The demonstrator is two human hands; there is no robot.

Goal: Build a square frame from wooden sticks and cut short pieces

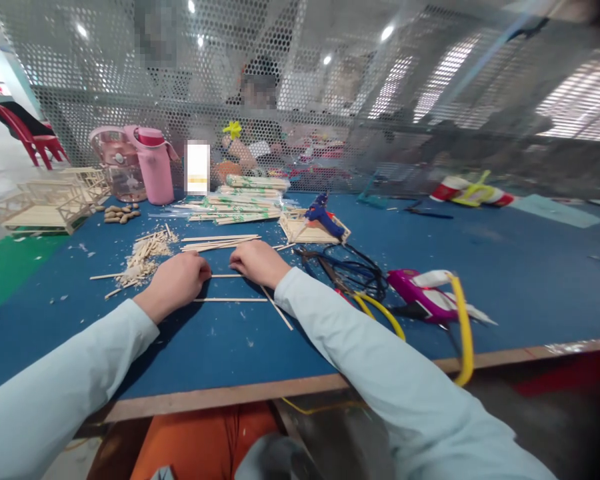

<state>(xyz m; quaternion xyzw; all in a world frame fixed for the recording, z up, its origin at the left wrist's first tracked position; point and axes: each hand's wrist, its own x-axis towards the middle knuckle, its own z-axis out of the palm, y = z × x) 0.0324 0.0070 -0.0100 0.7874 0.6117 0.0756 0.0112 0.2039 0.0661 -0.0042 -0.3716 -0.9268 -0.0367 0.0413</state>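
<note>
A thin wooden stick spans the gap between my two hands, just above or on the blue table. My left hand is closed at its left end, the fingertips pinched together. My right hand is closed over its right part and hides that end. Closer to me lies another stick, roughly parallel. A slanted stick comes out from under my right wrist. Just beyond my hands rests a bundle of loose sticks. Broken stick pieces are heaped left of it.
A blue glue gun stands on a small stick frame. Pliers, dark cables and a purple-white tool with yellow handles lie right. Wrapped sticks, a pink bottle and stick models stand behind. A perforated screen backs the table.
</note>
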